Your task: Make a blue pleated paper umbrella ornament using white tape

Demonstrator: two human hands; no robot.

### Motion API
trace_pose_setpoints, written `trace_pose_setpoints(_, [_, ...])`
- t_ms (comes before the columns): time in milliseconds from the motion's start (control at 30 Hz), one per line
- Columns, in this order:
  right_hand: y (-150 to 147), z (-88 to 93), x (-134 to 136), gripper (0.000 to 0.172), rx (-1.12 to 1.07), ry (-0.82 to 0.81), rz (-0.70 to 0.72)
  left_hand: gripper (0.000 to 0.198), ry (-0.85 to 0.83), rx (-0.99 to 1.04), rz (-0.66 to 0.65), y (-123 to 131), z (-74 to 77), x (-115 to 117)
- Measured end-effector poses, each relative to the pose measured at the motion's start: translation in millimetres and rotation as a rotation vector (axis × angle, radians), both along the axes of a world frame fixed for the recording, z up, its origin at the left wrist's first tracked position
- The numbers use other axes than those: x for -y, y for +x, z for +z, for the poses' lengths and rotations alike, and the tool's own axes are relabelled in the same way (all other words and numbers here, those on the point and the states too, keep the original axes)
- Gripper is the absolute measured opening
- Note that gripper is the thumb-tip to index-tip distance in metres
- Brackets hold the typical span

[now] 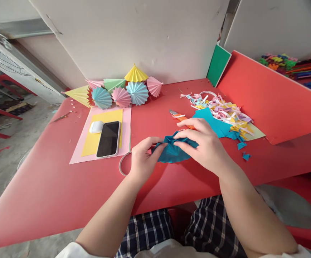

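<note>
A blue pleated paper fan or disc (175, 153) is held above the red table (50, 186), its creases spreading from the middle. My left hand (146, 156) pinches its left edge between thumb and fingers. On the far right side, my right hand (202, 141) grips the folds with thumb and fingertips. A roll of tape (121, 165) lies partly hidden behind my left hand. Beyond my right hand, an orange utility knife (180, 116) rests on the table, next to cut blue paper (211, 120).
Several pleated paper umbrellas (136, 94) line the back. At left, a phone (108, 139) and a white earbud case (96, 127) sit on yellow and pink sheets (77, 154). Paper scraps (222, 109) pile up at right, before a red board (273, 96) and a green board (218, 66).
</note>
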State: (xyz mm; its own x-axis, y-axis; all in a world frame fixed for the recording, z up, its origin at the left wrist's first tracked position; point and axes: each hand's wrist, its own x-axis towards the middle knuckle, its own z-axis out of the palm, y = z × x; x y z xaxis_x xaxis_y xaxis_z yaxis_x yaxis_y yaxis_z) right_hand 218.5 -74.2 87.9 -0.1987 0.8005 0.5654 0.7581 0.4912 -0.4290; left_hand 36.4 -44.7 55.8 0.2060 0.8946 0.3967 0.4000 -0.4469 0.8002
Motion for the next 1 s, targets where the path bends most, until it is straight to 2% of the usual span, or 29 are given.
trace_pose_setpoints(200, [-2.9,3.8,3.1,0.014,-0.055,-0.077,0.057,0.003,0.014,0.012,0.053,-0.3,1.0,-0.2])
trace_pose_setpoints(433, [-4.3,3.2,3.2,0.023,-0.053,-0.14,0.085,0.012,0.004,0.018,0.024,0.5,1.5,1.1])
trace_pose_setpoints(767, [-3.8,6.1,4.4,0.021,-0.059,-0.167,0.099,0.011,-0.057,0.05,-0.023,-0.9,-0.5,-1.5])
trace_pose_setpoints(900, [-4.6,6.0,4.5,0.022,-0.043,-0.162,0.117,0.023,-0.035,0.01,-0.032,-0.6,1.1,-0.9])
trace_pose_setpoints(1000, [-4.9,4.9,4.5,0.022,-0.02,-0.167,0.122,0.017,-0.005,-0.031,-0.04,-0.8,0.9,-1.0])
